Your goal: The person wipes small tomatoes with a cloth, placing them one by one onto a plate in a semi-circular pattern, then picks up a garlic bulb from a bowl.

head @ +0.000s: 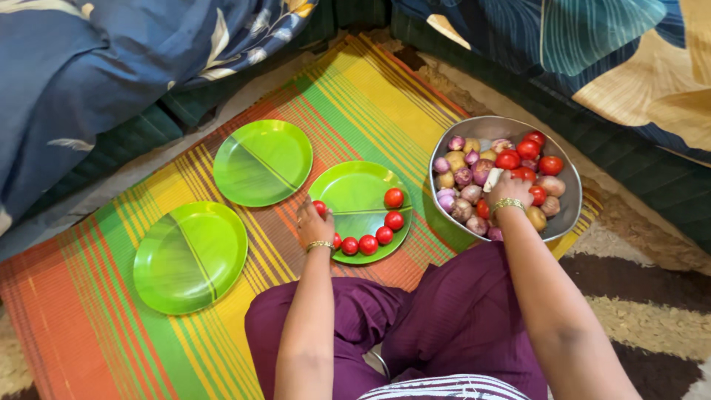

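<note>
Tomatoes, small, round and red, line the near rim of a divided bright-green plastic plate [361,194] on a striped woven floor mat [89,333]: five already lie there, and the left hand [314,222] has its fingers closed on a sixth tomato [319,207] at the plate's left edge. The right hand [509,191] reaches into a round steel bowl [566,215] of tomatoes, onions and potatoes; its grip cannot be told. Two further green plates [263,161] beyond lie bare, so much sorting looks undone.
</note>
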